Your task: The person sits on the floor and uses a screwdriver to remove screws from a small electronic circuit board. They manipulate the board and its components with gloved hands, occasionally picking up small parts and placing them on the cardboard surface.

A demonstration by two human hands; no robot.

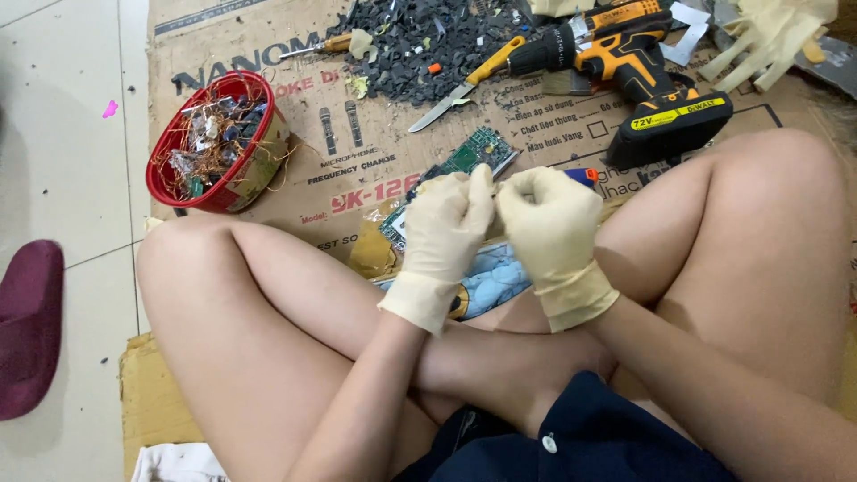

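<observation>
Flattened cardboard (375, 170) over pale floor tiles serves as the work surface, with the person seated cross-legged on it.

- Green circuit board (473, 153): held above the cardboard between both knees, its far end sticking out past the knuckles.
- Left hand (444, 234), cream glove: fingers curled tight on the board's near end.
- Right hand (551, 230), cream glove: fingers closed, pinching at the same end; what sits between the fingertips cannot be told.
- Knife (464, 86), yellow handle: lying beyond the board, beside a heap of dark chips (428, 40).
- Cordless drill (625, 67), orange and black: far right.
- Red basket (219, 143) of copper wire scrap: far left.

Risk, as judged: a hard pull could snap the board and drive a sharp edge through thin gloves or onto bare legs.
</observation>
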